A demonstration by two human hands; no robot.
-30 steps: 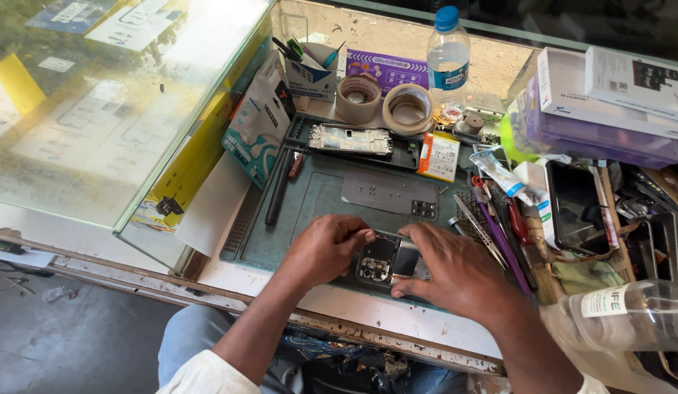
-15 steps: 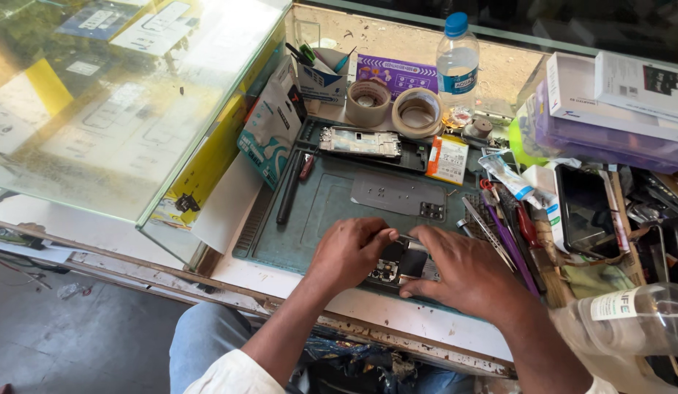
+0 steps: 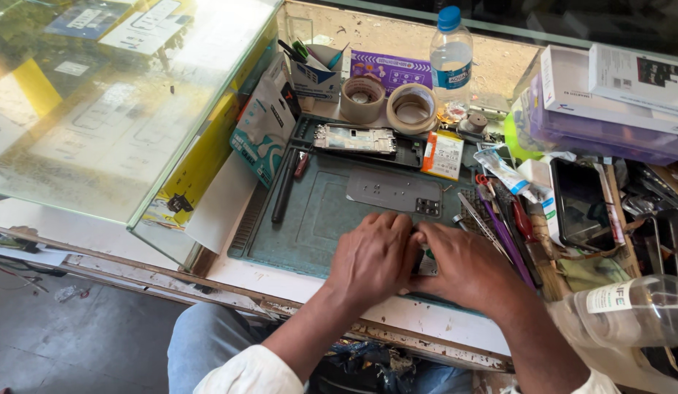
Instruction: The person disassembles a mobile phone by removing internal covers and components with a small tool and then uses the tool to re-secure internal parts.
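Near the worktop's front edge, both hands, left hand and right hand, curl closed over one small phone part; two tape rolls sit behind.

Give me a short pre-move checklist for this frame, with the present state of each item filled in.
1. Both hands on the work: ok. The left hand and right hand meet over a small phone part on the green mat.
2. Part visible enough to judge the grip: cannot tell. The hands cover nearly all of it.
3. Part lies over the mat, not past its near edge: ok.
4. Mat ahead of the hands free of loose bits: not ok. A grey back cover lies just beyond the fingers.
5. Hand tools within reach: ok. Tweezers and a red-handled tool lie right of the mat.
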